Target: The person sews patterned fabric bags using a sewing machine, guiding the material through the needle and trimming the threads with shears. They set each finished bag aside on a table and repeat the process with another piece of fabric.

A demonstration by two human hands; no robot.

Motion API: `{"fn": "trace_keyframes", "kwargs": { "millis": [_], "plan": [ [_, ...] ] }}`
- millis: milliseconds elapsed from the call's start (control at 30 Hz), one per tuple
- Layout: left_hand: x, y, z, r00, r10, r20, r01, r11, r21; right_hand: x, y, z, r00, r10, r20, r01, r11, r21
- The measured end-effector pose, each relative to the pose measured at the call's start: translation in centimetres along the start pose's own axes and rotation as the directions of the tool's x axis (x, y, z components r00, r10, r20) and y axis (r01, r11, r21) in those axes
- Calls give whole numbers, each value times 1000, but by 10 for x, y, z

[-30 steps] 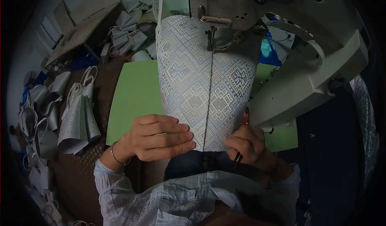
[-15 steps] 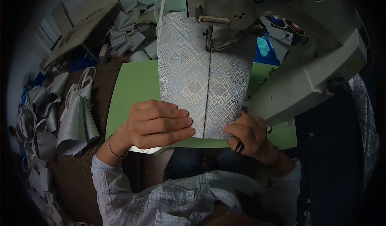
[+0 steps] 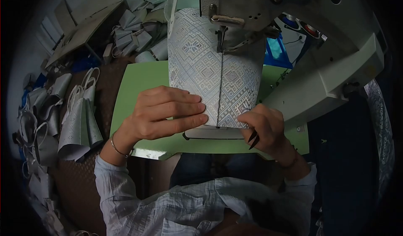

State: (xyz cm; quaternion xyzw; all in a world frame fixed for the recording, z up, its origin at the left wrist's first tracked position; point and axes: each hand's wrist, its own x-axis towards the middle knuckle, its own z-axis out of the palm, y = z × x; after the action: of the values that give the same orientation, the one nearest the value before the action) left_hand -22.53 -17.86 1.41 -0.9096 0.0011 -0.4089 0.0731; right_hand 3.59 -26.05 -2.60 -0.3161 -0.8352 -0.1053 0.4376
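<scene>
A bag piece of patterned pale blue and silver fabric (image 3: pixel 195 74) curves under the presser foot (image 3: pixel 220 42) of a sewing machine. A dark seam (image 3: pixel 220 89) runs down its middle from the needle towards me. My left hand (image 3: pixel 168 110) rests on the near left part of the fabric, fingers stretched out flat; its thumb is hidden. At the near right corner, my right hand (image 3: pixel 264 126) is closed, thumb and forefinger pinching the fabric edge. Black thread snips (image 3: pixel 253 138) are held in this same hand, two pointed tips showing below the fingers.
The sewing machine arm (image 3: pixel 323 84) stretches along the right above the green table (image 3: pixel 138 93). White cone-shaped bags with handles (image 3: pixel 79 126) lie to the left, beside a heap of similar pieces (image 3: pixel 40 131). More pieces (image 3: pixel 134 34) pile up behind. Thread spools (image 3: pixel 289 21) stand at the back right.
The fabric has moved away from me under the presser foot, uncovering a pale machine plate at the table's near side. Both hands have moved forward with it.
</scene>
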Motion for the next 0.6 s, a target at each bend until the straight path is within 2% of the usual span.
{"fn": "trace_keyframes", "kwargs": {
  "millis": [333, 400, 600],
  "plan": [
    [5, -12, 2, 1000, -23, -18, 23, 999, 30, 15, 8, -2, 1000, 8, -20, -9, 999, -41],
    [5, -13, 2, 1000, -21, 2, 21, 999, 28, 18, 7, -4, 997, 55, 47, -52, 997, -56],
    [8, -21, 3, 1000, -17, -10, 17, 1000, 9, 28, 13, -8, 997, 70, 37, -69, 997, -40]
  ]
}}
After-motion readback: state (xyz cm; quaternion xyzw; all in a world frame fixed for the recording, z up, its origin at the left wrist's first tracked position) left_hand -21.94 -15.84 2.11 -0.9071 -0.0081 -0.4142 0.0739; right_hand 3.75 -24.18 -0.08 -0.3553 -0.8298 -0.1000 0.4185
